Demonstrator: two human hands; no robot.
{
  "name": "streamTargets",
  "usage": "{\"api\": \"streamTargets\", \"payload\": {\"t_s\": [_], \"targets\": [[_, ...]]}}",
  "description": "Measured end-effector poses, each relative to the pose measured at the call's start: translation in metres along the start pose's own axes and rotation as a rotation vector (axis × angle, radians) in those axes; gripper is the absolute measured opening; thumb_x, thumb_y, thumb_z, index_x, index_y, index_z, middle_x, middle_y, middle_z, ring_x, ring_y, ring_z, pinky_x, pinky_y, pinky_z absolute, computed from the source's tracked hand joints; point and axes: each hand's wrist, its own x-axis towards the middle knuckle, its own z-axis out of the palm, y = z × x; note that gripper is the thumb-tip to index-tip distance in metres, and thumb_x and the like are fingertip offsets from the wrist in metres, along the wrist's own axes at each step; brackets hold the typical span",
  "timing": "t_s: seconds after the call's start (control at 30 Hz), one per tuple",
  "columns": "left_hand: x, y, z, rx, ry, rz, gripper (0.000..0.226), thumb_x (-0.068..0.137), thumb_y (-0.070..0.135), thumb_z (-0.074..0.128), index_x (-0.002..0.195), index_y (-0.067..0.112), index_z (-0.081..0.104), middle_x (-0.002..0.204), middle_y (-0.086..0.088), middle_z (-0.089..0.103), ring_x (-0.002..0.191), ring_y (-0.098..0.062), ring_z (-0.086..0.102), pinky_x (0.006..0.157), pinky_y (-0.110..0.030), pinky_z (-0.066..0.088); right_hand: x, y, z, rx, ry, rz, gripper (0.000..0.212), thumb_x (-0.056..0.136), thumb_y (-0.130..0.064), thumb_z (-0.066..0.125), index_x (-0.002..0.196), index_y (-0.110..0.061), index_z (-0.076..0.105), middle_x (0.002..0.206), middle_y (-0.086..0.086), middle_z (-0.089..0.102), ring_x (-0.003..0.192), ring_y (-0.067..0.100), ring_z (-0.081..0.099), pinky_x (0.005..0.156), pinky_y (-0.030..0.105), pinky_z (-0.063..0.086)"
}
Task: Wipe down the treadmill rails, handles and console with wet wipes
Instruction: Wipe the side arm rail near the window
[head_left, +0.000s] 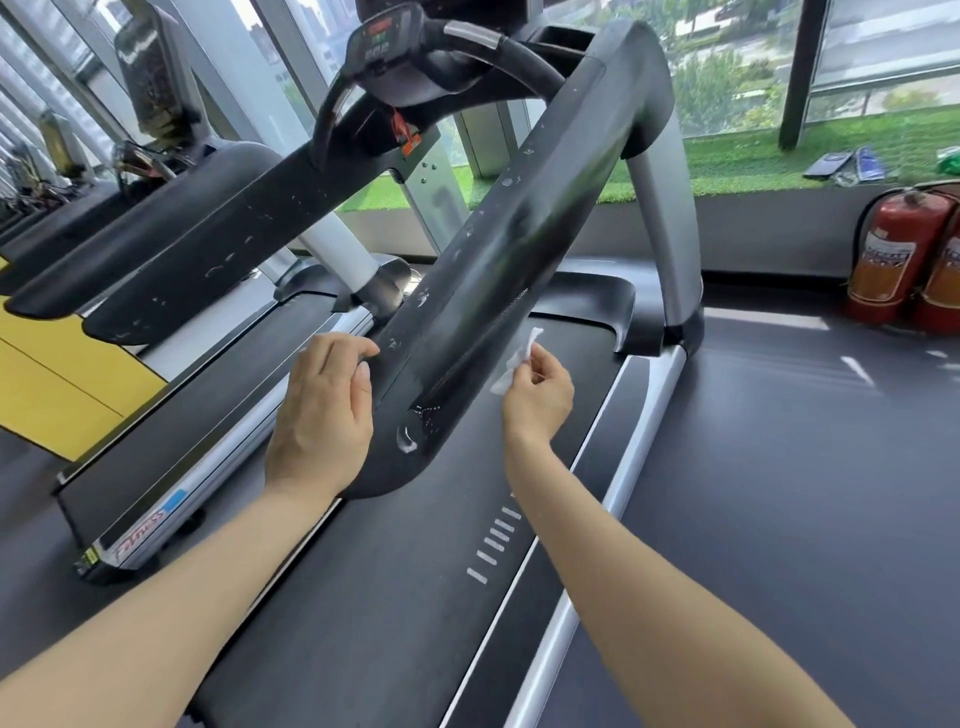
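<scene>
Head view looks down a black treadmill rail (519, 249) that runs from about 6 o'clock near the viewer up toward 1 o'clock, where it meets the console (379, 44) and the curved handles (498, 44). At 4 o'clock of the rail's near end, the right hand (537, 392) pinches a small white wet wipe (517, 358) between thumb and fingertips, crumpled and held just beside the rail's outer face; whether the wipe touches the surface I cannot tell. At 9 o'clock of that end, the left hand (319, 415) rests on the rail with fingers curved over its inner edge, steadying rather than clenching. The rail's top shows a damp sheen and pale flecks, with a wet blob near its rounded tip. The wipe looks light, limp and moist, likely to bunch or tear if dragged by one corner; spreading it flat under several fingers would probably serve better. The rail is rigid and fixed, probably slick where wet. Beyond, at 3 o'clock, stand two red fire extinguishers (898, 260); a neighbouring treadmill (171, 234) lies at 10 o'clock.
</scene>
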Motion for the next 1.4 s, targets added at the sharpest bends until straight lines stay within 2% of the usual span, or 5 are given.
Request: {"api": "streamTargets", "payload": {"t_s": [0.17,0.37,0.6,1.13,1.4], "targets": [[0.000,0.000,0.000,-0.015,0.014,-0.010,0.027,0.093,0.018,0.035,0.105,0.009,0.057,0.107,-0.004,0.052,0.100,-0.021,0.048,0.087,-0.020,0.034,0.020,0.003,0.022,-0.044,-0.031,0.039,0.025,0.094,-0.004,0.043,0.087,0.000,0.067,0.090,0.014,0.050,0.044,-0.006,0.048,0.044,0.003,0.032],[-0.001,0.001,0.000,-0.008,0.036,0.000,0.031,0.093,0.021,0.031,0.105,0.010,0.058,0.108,-0.001,0.051,0.099,-0.018,0.045,0.087,-0.018,0.032,0.069,-0.015,0.036,-0.024,-0.017,0.040,0.029,0.098,-0.014,0.048,0.121,-0.017,0.065,0.118,0.005,0.058,0.083,0.009,0.055,0.070,0.007,0.035],[-0.003,0.001,0.000,-0.008,0.036,0.002,0.029,0.094,0.019,0.033,0.106,0.011,0.058,0.109,-0.002,0.052,0.101,-0.016,0.044,0.086,-0.018,0.033,0.052,-0.004,0.030,-0.029,-0.065,-0.275,0.026,0.093,-0.003,0.055,0.111,-0.014,0.071,0.088,-0.010,0.045,0.073,-0.001,0.048,0.078,0.009,0.037],[-0.005,0.005,-0.002,-0.067,0.040,0.011,0.020,0.094,0.002,0.042,0.107,0.007,0.058,0.112,-0.009,0.053,0.106,-0.022,0.043,0.087,-0.028,0.035,-0.085,0.036,-0.006,-0.027,-0.262,-0.490,0.032,0.089,0.003,0.059,0.109,-0.018,0.071,0.093,-0.009,0.054,0.084,0.000,0.053,0.079,0.008,0.038],[-0.004,0.006,-0.004,-0.073,0.020,0.006,0.021,0.095,0.003,0.041,0.108,0.006,0.058,0.113,-0.009,0.053,0.110,-0.025,0.044,0.086,-0.038,0.043,-0.093,0.017,-0.034,0.236,-0.506,0.070,0.032,0.092,0.006,0.045,0.099,-0.017,0.068,0.085,0.001,0.070,0.076,0.015,0.064,0.074,0.026,0.050]]}}
